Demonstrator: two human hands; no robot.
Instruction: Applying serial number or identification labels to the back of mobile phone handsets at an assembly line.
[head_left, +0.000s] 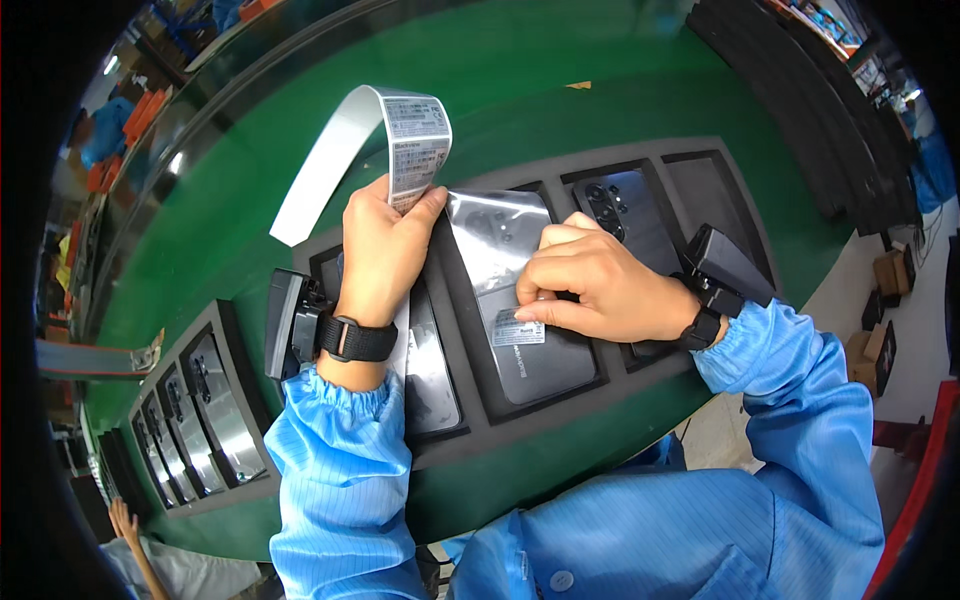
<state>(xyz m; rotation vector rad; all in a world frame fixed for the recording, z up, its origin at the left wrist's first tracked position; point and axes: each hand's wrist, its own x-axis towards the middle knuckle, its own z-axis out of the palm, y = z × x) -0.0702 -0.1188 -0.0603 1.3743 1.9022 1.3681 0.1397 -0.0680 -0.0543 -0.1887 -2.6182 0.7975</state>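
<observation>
Head view, left to right: a second black foam tray [215,400] of glossy dark phones lies on the green conveyor belt [250,200]; the left hand [380,250], wearing a wrist strap with a black device [290,322], pinches a curling white label strip [400,140] between thumb and fingers, its free tail trailing onto the belt; the right hand [590,290], also strapped at the wrist, presses thumb and forefinger together on a small white label [518,328] lying on the back of the grey phone [520,300], which sits in a slot of the nearer foam tray [470,425], with another phone [615,215] just beside it. The strip appears thin, light and floppy, best held at its edge; the label looks adhesive and easily creased; the phone is rigid, smooth, probably slippery
</observation>
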